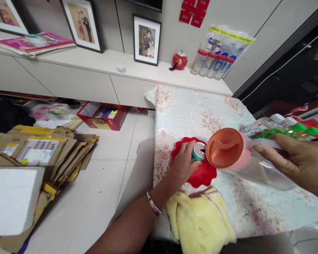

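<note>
My left hand (pixel 184 163) is wrapped round a small opened can (pixel 199 151) that stands on a red scalloped plate (pixel 205 175). In my right hand (pixel 288 158) is the handle of a clear pitcher (pixel 266 174) with an orange-pink lid (pixel 226 148). The pitcher lies tilted on its side in the air, its lid end facing the can and very close to its top. Whether lid and can touch, I cannot tell. A folded yellow cloth (pixel 201 220) rests at the near edge of the flowered tablecloth (pixel 182 113).
Bottles with green and white caps (pixel 294 128) stand at the table's right. Beyond it, a shelf (pixel 113 61) holds picture frames, a red jar (pixel 179 60) and glass jars with red lids (pixel 211 65). Flattened cardboard (pixel 66 151), a white foam box (pixel 13 201) and a red box (pixel 113 121) are at left.
</note>
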The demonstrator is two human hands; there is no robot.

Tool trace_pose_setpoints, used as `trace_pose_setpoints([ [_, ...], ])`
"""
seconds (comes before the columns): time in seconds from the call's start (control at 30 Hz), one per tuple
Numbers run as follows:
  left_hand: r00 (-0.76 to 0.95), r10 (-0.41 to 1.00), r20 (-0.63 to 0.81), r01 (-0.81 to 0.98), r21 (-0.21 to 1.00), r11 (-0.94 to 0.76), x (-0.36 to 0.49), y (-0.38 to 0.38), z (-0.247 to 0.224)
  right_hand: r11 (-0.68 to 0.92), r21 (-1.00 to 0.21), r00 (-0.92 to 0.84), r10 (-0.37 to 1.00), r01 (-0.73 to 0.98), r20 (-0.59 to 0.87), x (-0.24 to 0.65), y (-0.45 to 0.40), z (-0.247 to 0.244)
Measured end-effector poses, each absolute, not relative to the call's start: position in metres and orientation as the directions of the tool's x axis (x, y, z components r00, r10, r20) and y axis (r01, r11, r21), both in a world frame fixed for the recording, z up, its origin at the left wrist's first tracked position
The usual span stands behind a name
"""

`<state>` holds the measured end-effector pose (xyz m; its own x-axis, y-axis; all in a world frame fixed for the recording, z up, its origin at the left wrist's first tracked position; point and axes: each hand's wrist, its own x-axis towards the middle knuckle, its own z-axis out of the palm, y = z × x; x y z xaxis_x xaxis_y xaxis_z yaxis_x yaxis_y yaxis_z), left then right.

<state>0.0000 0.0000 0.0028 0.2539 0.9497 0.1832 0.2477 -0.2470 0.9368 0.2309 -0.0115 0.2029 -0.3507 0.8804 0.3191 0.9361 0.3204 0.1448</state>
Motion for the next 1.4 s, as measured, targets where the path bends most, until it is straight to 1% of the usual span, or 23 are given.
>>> trace_pose_setpoints([
  [0.3,0.259,0.950,0.177,0.256,0.935,-0.244,0.000,0.000,0.004,0.395,0.207,-0.445,0.829,0.895,0.339,0.231,-0.010,0.204],
  [0.6,0.258,0.949,0.182,0.256,0.934,-0.249,0.000,0.000,0.003,0.343,0.210,-0.396,0.858,0.916,0.326,0.236,-0.012,0.203],
  [0.77,0.267,0.948,0.173,0.268,0.932,-0.246,0.000,0.001,0.004,0.360,0.218,-0.415,0.853,0.907,0.316,0.238,-0.012,0.201],
  [0.97,0.261,0.949,0.176,0.266,0.932,-0.246,0.000,0.001,0.004,0.333,0.202,-0.382,0.873,0.921,0.304,0.239,-0.009,0.199],
  [1.13,0.260,0.949,0.180,0.251,0.936,-0.247,0.000,0.001,0.004,0.305,0.246,-0.372,0.876,0.920,0.307,0.240,-0.010,0.199],
  [1.33,0.268,0.947,0.177,0.251,0.936,-0.246,-0.001,0.001,0.006,0.289,0.234,-0.350,0.893,0.928,0.283,0.241,-0.011,0.199],
  [1.4,0.269,0.947,0.175,0.250,0.937,-0.244,-0.001,0.001,0.006,0.245,0.259,-0.316,0.905,0.934,0.285,0.241,-0.011,0.199],
])
